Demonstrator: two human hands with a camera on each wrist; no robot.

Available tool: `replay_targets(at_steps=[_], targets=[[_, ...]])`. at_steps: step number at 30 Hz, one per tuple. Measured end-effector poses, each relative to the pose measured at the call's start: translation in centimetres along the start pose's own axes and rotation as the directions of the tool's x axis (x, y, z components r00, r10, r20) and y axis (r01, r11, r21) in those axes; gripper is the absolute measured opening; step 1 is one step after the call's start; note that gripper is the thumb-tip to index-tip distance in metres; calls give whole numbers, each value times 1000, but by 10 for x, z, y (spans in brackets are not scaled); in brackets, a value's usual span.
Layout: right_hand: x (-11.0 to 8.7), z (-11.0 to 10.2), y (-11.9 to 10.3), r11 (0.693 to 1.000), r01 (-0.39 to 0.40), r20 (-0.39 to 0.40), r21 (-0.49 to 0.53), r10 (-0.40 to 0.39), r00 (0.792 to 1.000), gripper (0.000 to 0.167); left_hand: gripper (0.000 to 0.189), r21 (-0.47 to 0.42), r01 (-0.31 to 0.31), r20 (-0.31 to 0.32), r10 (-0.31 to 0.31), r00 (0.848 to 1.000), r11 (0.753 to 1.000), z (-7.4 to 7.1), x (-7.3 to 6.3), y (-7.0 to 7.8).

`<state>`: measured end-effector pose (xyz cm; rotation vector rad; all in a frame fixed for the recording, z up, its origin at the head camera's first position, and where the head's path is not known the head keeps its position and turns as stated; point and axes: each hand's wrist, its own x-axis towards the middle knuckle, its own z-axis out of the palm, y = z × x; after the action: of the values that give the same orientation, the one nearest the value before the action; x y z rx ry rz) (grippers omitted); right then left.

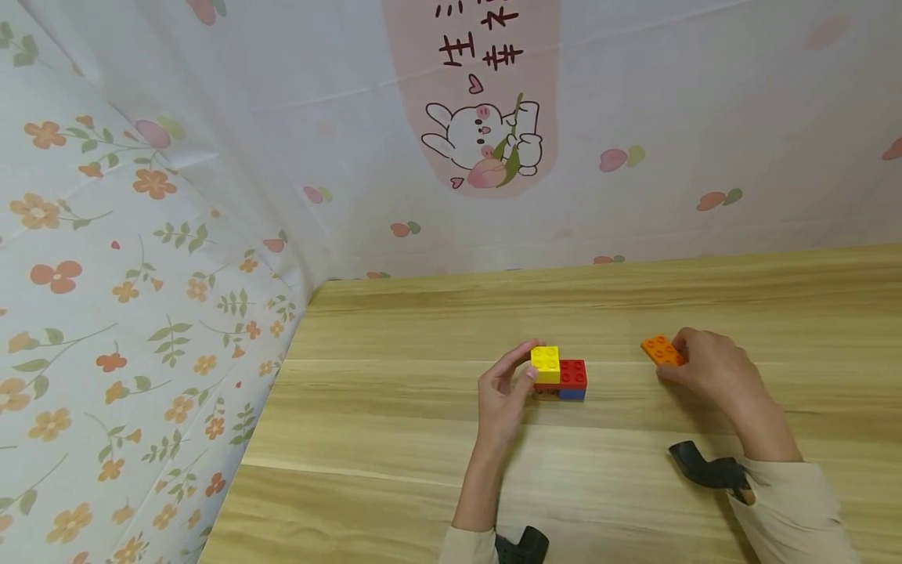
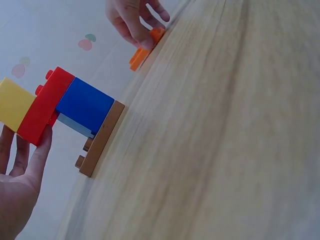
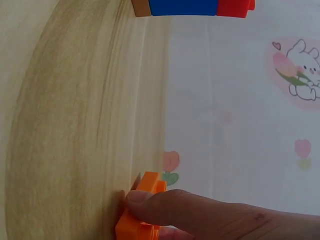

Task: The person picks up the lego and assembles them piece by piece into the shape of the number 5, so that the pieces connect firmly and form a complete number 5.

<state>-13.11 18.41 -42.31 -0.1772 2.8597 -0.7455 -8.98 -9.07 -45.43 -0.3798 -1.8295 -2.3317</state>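
Observation:
A stack of toy building bricks stands on the table, with a thin brown plate [image 2: 103, 142] at its base. On that sits a blue brick [image 2: 86, 104], then a red brick [image 1: 574, 373] reaching out sideways, and a yellow brick [image 1: 545, 364] on top. My left hand [image 1: 502, 399] grips the stack from its left side, thumb and fingers around the yellow and red bricks. To the right of the stack, my right hand [image 1: 719, 372] pinches a flat orange brick [image 1: 661, 350] low at the table surface. Its thumb presses on the orange brick in the right wrist view.
The wooden table [image 1: 395, 439] meets a printed cloth [image 1: 634, 102] with a rabbit picture behind it. Another flowered cloth [image 1: 141, 329] hangs along the left side. A black wrist mount [image 1: 705, 468] sticks out beside the right sleeve, another [image 1: 524, 546] by the left sleeve.

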Motion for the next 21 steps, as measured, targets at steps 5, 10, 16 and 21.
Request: replay_targets(at_steps=[5, 10, 16, 21], targets=[[-1, -4, -2, 1000, 26, -5, 11, -26, 1000, 49, 31, 14, -9, -4, 9, 1000, 1000, 1, 0, 0], [-1, -8, -7, 999, 48, -20, 12, -48, 999, 48, 31, 15, -14, -12, 14, 1000, 1000, 3, 0, 2], [-3, -12, -13, 998, 69, -48, 11, -68, 996, 48, 31, 5, -3, -12, 3, 1000, 1000, 3, -1, 2], [-7, -15, -19, 996, 91, -92, -5, -91, 992, 45, 31, 12, 2, 12, -2, 1000, 1000, 4, 0, 12]])
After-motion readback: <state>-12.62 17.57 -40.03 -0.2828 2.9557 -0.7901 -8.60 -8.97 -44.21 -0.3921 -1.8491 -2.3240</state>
